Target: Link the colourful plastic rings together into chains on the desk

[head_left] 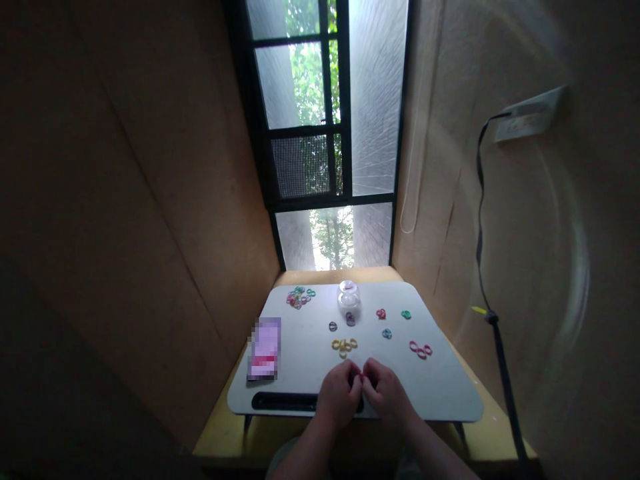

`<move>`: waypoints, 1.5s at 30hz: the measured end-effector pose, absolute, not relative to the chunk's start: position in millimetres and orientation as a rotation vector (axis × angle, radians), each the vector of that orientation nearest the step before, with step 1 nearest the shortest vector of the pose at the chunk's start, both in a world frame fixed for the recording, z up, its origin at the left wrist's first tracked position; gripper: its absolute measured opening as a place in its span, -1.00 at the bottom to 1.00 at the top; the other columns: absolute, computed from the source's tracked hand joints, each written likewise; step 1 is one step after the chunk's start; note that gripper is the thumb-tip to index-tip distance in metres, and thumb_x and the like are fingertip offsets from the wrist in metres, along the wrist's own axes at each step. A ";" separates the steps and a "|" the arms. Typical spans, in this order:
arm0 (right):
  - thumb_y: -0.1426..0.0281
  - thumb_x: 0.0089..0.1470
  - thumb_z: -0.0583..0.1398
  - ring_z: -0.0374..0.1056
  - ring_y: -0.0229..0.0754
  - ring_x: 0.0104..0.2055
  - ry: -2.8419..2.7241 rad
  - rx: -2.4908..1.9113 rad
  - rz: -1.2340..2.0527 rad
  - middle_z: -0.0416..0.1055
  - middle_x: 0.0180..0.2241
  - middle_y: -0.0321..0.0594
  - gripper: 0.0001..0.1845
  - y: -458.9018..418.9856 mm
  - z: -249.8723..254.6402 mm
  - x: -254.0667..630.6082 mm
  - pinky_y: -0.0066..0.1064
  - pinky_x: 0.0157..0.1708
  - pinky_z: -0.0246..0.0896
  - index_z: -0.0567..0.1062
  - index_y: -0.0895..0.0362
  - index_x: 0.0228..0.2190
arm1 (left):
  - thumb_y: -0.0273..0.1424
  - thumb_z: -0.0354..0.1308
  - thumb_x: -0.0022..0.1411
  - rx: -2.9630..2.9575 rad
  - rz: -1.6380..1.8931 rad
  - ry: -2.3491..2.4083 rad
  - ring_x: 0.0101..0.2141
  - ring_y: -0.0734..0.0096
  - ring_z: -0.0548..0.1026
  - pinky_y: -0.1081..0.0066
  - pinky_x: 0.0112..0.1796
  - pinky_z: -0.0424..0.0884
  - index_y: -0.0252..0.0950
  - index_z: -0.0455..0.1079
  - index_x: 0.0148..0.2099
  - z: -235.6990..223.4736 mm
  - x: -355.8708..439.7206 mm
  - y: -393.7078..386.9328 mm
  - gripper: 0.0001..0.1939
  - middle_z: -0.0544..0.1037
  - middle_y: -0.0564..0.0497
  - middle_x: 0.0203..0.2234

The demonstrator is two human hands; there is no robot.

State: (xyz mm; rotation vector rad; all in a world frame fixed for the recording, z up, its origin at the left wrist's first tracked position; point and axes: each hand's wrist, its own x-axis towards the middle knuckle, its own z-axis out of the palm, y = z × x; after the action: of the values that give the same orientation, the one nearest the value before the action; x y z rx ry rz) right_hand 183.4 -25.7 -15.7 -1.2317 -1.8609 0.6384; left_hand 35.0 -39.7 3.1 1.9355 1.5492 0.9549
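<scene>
Both of my hands meet over the front edge of a white lap table. My left hand [343,393] is closed, with thumb and fingers pinched together. Beside it, my right hand [385,388] is pinched too, its fingertips against those of the left. A speck of red shows between the fingertips, too small to name. Just beyond my hands lies a cluster of yellow rings [345,346], like small hair ties. Pink rings [421,349] lie to the right. Further back are blue rings [387,333], red rings [381,313], green rings [406,315] and purple rings [350,319].
A clear round jar [349,297] stands at the table's back, with a mixed pile of coloured rings [300,297] at back left. A blurred-out phone-like object [265,348] lies left. The white table [300,370] has a black slot [285,401]. A cable [480,200] hangs at right.
</scene>
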 end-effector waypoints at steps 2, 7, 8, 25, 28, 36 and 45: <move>0.38 0.08 0.10 0.24 -0.24 -0.48 -1.865 -1.218 0.642 0.32 -0.55 -0.35 -0.86 -25.3 -15.9 183.7 -0.44 -0.45 0.03 0.29 0.10 -0.51 | -0.47 0.03 0.19 1.938 0.956 1.547 -0.39 0.41 0.42 0.44 -0.34 0.21 -0.26 0.37 -0.32 4.2 35.1 -40.6 -0.90 0.50 0.06 -0.44; 0.29 0.15 0.08 0.24 -0.24 -0.49 -1.873 -1.201 0.657 0.31 -0.55 -0.34 -0.77 -25.5 -14.6 183.4 -0.44 -0.46 0.03 0.29 0.10 -0.51 | -0.44 0.03 0.22 1.942 0.956 1.547 -0.40 0.40 0.42 0.44 -0.36 0.20 -0.25 0.37 -0.32 3.7 35.5 -41.8 -0.89 0.50 0.05 -0.44; 0.27 0.16 0.08 0.23 -0.24 -0.49 -1.873 -1.206 0.657 0.30 -0.56 -0.34 -0.75 -25.7 -14.2 183.0 -0.44 -0.46 0.03 0.28 0.09 -0.52 | -0.43 0.03 0.22 1.942 0.957 1.547 -0.40 0.40 0.42 0.44 -0.36 0.20 -0.25 0.37 -0.32 2.9 35.4 -41.6 -0.89 0.50 0.05 -0.44; 0.29 0.15 0.08 0.24 -0.25 -0.51 -1.835 -1.226 0.630 0.33 -0.58 -0.33 -0.75 -26.4 -13.2 181.5 -0.45 -0.48 0.05 0.29 0.09 -0.54 | -0.43 0.07 0.17 1.985 0.984 1.505 -0.46 0.44 0.36 0.45 -0.40 0.17 -0.26 0.37 -0.31 1.9 34.2 -42.3 -0.94 0.45 0.08 -0.50; 0.27 0.15 0.07 0.26 -0.24 -0.50 -1.820 -1.226 0.646 0.35 -0.57 -0.32 -0.74 -27.0 -11.1 181.5 -0.44 -0.47 0.07 0.29 0.09 -0.54 | -0.42 0.09 0.17 1.978 0.986 1.497 -0.47 0.45 0.36 0.45 -0.41 0.16 -0.26 0.37 -0.30 2.0 34.3 -42.3 -0.94 0.44 0.09 -0.51; 0.26 0.15 0.07 0.23 -0.25 -0.52 -1.843 -1.242 0.630 0.32 -0.59 -0.34 -0.73 -26.6 -11.0 181.3 -0.45 -0.48 0.06 0.30 0.09 -0.54 | -0.43 0.05 0.21 1.950 0.996 1.497 -0.45 0.45 0.36 0.46 -0.38 0.19 -0.27 0.38 -0.29 2.8 34.7 -41.6 -0.91 0.45 0.08 -0.49; 0.24 0.12 0.13 0.24 -0.26 -0.51 -1.846 -1.222 0.688 0.40 -0.56 -0.31 -0.74 -29.0 -8.1 182.9 -0.44 -0.47 0.09 0.37 0.11 -0.53 | -0.46 0.06 0.18 1.962 0.933 1.515 -0.41 0.42 0.38 0.45 -0.35 0.21 -0.27 0.37 -0.29 3.1 33.3 -40.9 -0.93 0.47 0.06 -0.45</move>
State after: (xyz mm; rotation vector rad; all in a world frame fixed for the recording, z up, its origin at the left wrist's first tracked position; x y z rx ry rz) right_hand 182.9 -29.0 -8.1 -1.2223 -1.8457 0.6881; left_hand 33.3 -40.9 3.1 1.9624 1.5147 0.9330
